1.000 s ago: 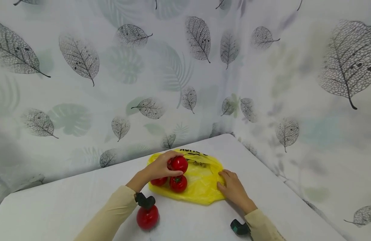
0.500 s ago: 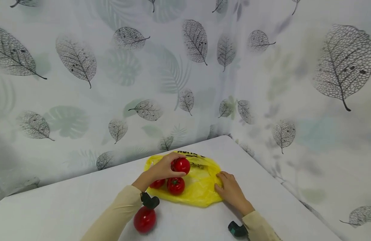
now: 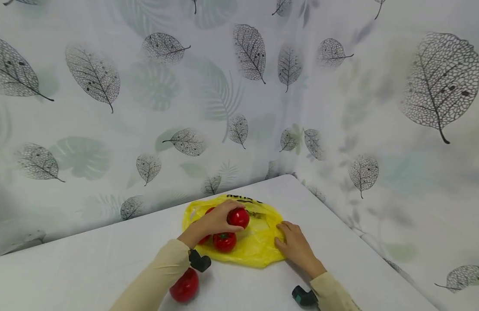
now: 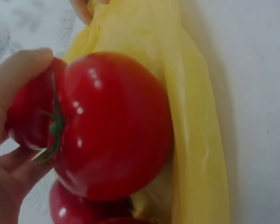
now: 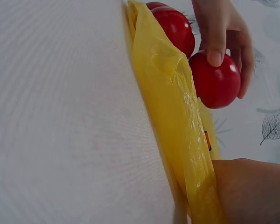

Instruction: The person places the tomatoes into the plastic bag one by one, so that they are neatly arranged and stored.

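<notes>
Since one second earlier: left hand has carried its tomato rightward over the yellow bag; right hand, bag and remaining tomatoes look unmoved, allowing for slight camera shift.

Nearest: loose tomato on the table, outside the bag, partly behind the left sleeve. Untouched by either hand.

Mid-distance: right hand pinches the bag's right edge, thumb nearer. One stemmed tomato and two others, half hidden by the left hand, lie at the bag's left part; on it or inside, cannot tell. Left hand's thumb and fingers wrap the held tomato above them.

Progress, judged: three placed at the bag, a fourth not yet released, a fifth apart.

Room: broad bare tabletop to the left; less between right hand and right table edge. Far: bag's back rim lies near the table's rear edge, leaf-print cloth behind.
</notes>
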`<state>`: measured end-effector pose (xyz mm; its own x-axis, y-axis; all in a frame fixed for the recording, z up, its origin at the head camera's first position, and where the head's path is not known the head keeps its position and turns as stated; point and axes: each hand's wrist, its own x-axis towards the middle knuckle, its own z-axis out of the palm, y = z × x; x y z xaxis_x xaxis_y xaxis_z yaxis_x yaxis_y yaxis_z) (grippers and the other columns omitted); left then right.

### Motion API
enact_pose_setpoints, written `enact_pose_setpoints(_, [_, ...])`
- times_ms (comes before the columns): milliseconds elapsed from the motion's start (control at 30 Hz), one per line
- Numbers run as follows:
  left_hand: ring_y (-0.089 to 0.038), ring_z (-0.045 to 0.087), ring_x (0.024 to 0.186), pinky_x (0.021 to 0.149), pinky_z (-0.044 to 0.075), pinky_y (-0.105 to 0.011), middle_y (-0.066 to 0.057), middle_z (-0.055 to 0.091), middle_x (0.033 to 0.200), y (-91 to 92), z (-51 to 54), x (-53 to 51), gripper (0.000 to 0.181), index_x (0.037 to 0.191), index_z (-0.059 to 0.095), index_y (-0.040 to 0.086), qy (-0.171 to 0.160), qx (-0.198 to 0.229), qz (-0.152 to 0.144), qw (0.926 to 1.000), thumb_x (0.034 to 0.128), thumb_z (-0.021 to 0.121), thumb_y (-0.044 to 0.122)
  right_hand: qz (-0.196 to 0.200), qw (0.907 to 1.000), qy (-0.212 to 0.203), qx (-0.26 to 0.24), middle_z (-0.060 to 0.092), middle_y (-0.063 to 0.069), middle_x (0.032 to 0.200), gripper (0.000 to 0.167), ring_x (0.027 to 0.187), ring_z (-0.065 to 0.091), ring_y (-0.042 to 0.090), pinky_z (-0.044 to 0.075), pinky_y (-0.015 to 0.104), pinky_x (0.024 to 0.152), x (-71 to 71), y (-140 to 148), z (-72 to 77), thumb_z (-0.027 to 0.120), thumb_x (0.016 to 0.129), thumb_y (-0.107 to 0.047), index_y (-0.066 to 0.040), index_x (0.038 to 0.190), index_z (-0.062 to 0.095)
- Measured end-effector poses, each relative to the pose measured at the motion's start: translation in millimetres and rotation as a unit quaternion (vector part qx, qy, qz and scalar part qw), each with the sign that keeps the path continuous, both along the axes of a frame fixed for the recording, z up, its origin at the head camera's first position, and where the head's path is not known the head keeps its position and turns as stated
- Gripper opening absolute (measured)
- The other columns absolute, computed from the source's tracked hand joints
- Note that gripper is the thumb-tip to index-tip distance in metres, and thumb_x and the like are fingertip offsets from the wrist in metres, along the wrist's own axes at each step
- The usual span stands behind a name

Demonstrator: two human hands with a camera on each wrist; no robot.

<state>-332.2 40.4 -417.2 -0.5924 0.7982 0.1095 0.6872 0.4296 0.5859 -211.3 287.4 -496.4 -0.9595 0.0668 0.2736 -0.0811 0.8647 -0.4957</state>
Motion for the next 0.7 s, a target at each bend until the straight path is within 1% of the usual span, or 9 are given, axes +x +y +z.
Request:
enact_pose_setpoints(233, [-0.029,0.051,0.121,0.089,0.055,-0.049,-0.01,0.048,0.141,6.6,-11.9,0.3,0.065,0.139,0.05,0.012,0.002,-0.03,0.017,0.9994,0.0829,0.078,0.028,0.004,0.9999,-0.008,-0.006,0.05,0.023,0.137,0.041,0.126,0.045,0.041,0.037,0.054,0.106,0.7,-1.7,-2.5,0.062,0.092,-0.018,0.005,0.126,0.059])
enact_pose_setpoints(300, [-0.029,0.05,0.121,0.088,0.055,-0.049,-0.01,0.047,0.141,8.1,-15.2,0.4,0.064,0.138,0.05,0.014,-0.004,-0.037,0.02,0.9991,0.0829,0.078,0.03,0.002,1.0,-0.008,-0.003,0.051,0.023,0.137,0.041,0.126,0.045,0.041,0.038,0.054,0.106,0.8,-1.6,-3.5,0.063,0.092,-0.018,0.005,0.126,0.059])
enact_pose_setpoints(467, [-0.029,0.047,0.122,0.087,0.055,-0.05,-0.01,0.047,0.14,10.4,-20.4,1.4,0.066,0.138,0.05,0.016,-0.036,-0.053,0.042,0.997,0.0814,0.079,0.033,0.004,1.0,-0.003,0.004,0.051,0.023,0.136,0.041,0.125,0.045,0.041,0.038,0.054,0.106,0.1,-0.5,-3.9,0.063,0.092,-0.018,0.005,0.126,0.059])
enact_pose_setpoints(533, [-0.028,0.047,0.122,0.087,0.055,-0.049,-0.009,0.047,0.14,11.7,-21.6,1.0,0.066,0.138,0.05,0.017,-0.043,-0.061,0.05,0.996,0.081,0.079,0.034,0.006,1.0,-0.001,0.004,0.051,0.023,0.136,0.041,0.125,0.045,0.041,0.038,0.054,0.106,-0.2,0.1,-3.2,0.063,0.092,-0.018,0.005,0.126,0.059])
enact_pose_setpoints(700, [-0.029,0.046,0.124,0.088,0.054,-0.051,-0.01,0.047,0.141,16.6,-22.8,0.0,0.069,0.14,0.048,0.017,-0.052,-0.073,0.055,0.9945,0.0811,0.079,0.035,0.004,1.0,0.002,0.006,0.05,0.025,0.136,0.042,0.125,0.045,0.042,0.038,0.055,0.106,-0.5,1.6,-0.6,0.062,0.092,-0.018,0.006,0.126,0.058])
